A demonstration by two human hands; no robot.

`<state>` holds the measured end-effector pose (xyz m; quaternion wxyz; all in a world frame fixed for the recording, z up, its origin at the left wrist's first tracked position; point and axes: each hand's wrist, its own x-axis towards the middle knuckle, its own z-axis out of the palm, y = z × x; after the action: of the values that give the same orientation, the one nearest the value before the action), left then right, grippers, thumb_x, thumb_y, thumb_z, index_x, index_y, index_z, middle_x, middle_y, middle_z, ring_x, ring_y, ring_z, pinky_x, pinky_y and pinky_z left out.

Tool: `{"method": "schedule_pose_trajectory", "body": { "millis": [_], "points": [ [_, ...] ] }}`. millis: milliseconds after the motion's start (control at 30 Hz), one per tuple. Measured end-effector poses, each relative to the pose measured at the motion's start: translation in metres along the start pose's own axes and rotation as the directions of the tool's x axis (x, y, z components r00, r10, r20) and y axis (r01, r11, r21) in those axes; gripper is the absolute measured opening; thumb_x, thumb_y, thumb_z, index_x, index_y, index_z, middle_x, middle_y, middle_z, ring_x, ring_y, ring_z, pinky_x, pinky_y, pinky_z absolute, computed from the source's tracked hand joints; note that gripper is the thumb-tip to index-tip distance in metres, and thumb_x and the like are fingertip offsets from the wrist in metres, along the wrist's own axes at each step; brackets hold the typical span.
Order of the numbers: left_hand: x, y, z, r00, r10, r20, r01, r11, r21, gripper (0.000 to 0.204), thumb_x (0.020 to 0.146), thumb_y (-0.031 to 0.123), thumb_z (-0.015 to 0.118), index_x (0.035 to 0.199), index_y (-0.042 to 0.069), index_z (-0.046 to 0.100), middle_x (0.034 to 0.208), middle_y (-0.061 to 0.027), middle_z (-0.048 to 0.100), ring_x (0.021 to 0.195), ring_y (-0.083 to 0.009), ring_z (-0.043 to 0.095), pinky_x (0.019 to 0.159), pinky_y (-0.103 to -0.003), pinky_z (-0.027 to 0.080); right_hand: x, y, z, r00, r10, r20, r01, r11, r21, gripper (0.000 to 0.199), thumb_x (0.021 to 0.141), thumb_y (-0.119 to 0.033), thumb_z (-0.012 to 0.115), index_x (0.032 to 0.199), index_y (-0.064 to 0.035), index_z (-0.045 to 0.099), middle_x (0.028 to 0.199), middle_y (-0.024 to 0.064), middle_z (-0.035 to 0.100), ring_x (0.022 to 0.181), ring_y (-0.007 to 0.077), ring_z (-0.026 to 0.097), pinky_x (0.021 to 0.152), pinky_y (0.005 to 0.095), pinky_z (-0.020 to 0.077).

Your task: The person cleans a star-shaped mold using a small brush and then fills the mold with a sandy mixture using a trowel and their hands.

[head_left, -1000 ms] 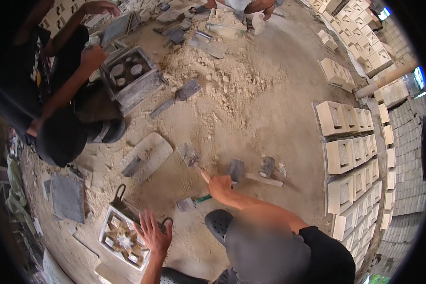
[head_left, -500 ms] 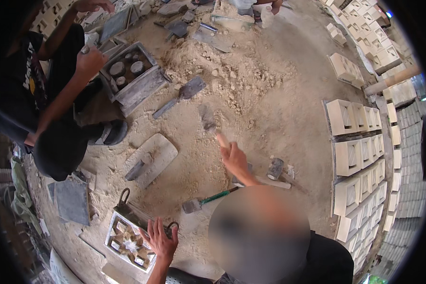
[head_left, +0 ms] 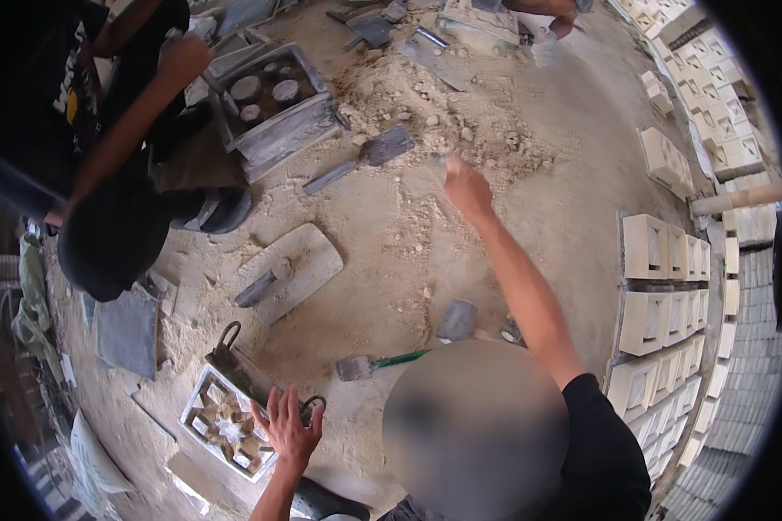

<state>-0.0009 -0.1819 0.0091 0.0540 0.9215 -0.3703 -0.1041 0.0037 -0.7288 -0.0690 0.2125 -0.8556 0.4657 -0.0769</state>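
Note:
My left hand (head_left: 291,427) lies spread on the near corner of a square metal mould (head_left: 222,425) with a star pattern, beside its ring handle (head_left: 314,405). With the arm stretched far out, my right hand (head_left: 466,187) is closed around a small grey trowel (head_left: 440,161), whose blurred tip is at the edge of the sand pile (head_left: 447,108). A bigger trowel (head_left: 367,156) lies on the sand just left of that hand.
A wooden float board (head_left: 291,269), a green-handled hammer (head_left: 378,363) and another trowel (head_left: 456,319) lie on the sandy ground. A co-worker in black (head_left: 104,174) crouches at the left by a second mould (head_left: 274,104). Pale cast blocks (head_left: 660,252) stand in rows at the right.
My right hand has swung from the tools near my body out to the sand pile, carrying the small trowel. The left hand has stayed on the star mould.

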Motion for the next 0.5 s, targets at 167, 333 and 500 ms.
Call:
{"method": "schedule_pose_trajectory", "body": {
  "millis": [167, 333, 500],
  "points": [
    [0.0, -0.005, 0.007, 0.999, 0.03, -0.011, -0.03, 1.0, 0.003, 0.062, 0.083, 0.046, 0.069, 0.126, 0.003, 0.059, 0.118, -0.01, 0.064, 0.13, -0.0305, 0.046, 0.119, -0.062, 0.008, 0.08, 0.017, 0.025, 0.99, 0.134, 0.033, -0.133, 0.99, -0.04, 0.033, 0.089, -0.026, 0.052, 0.117, -0.0096, 0.061, 0.091, 0.0235, 0.071, 0.074, 0.0418, 0.069, 0.073, 0.0509, 0.0545],
    [-0.003, -0.007, 0.0, 0.997, 0.063, -0.035, -0.065, 0.997, -0.046, 0.068, 0.082, 0.047, 0.07, 0.13, 0.002, 0.055, 0.128, -0.0126, 0.059, 0.134, -0.0321, 0.043, 0.118, -0.061, 0.01, 0.074, 0.017, 0.01, 0.938, 0.291, 0.189, -0.327, 0.923, 0.202, 0.037, 0.083, -0.03, 0.061, 0.118, -0.0166, 0.065, 0.093, 0.0173, 0.072, 0.073, 0.0353, 0.071, 0.075, 0.0467, 0.0552],
    [-0.016, -0.026, -0.004, 0.995, 0.054, -0.085, -0.07, 0.978, -0.197, 0.068, 0.085, 0.044, 0.068, 0.137, 0.004, 0.049, 0.15, -0.0195, 0.041, 0.146, -0.0374, 0.028, 0.12, -0.054, 0.012, 0.001, 0.027, 0.003, 0.99, 0.142, 0.018, -0.143, 0.983, 0.114, 0.048, 0.087, -0.033, 0.058, 0.131, -0.0129, 0.058, 0.121, 0.0187, 0.066, 0.11, 0.0382, 0.063, 0.093, 0.0454, 0.0497]
  ]
}}
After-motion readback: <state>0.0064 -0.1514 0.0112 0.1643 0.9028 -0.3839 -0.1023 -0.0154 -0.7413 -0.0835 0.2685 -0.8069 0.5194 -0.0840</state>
